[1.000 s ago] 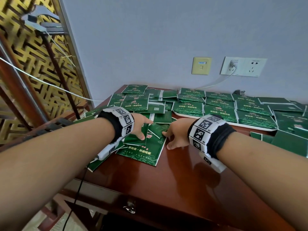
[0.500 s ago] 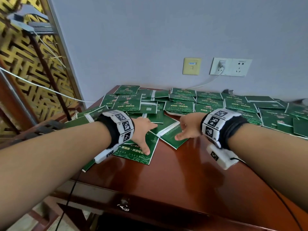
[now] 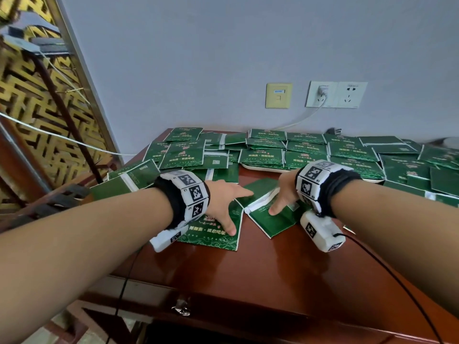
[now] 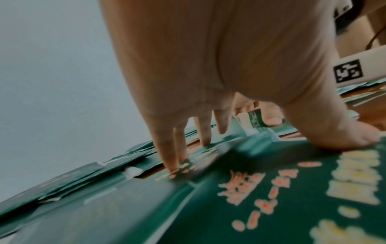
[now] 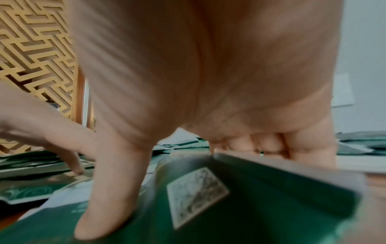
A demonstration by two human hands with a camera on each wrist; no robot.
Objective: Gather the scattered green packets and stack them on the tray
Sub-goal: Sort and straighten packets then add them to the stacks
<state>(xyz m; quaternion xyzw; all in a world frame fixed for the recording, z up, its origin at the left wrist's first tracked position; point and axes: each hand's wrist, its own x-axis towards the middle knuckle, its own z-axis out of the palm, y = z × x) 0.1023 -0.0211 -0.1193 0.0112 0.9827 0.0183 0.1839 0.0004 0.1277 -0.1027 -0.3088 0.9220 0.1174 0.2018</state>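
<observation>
Gathering strays near the table's [image 3: 260,276] front edge, I press my spread left hand [image 3: 224,202] on one green packet [image 3: 211,232] while my right hand [image 3: 283,192] pinches another packet [image 3: 275,219], next bound, I judge, for the tray [image 3: 263,168].

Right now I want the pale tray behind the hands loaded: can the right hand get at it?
Probably yes. The right hand pinches a green packet; the pale tray lies just beyond, with bare wood between.
</observation>
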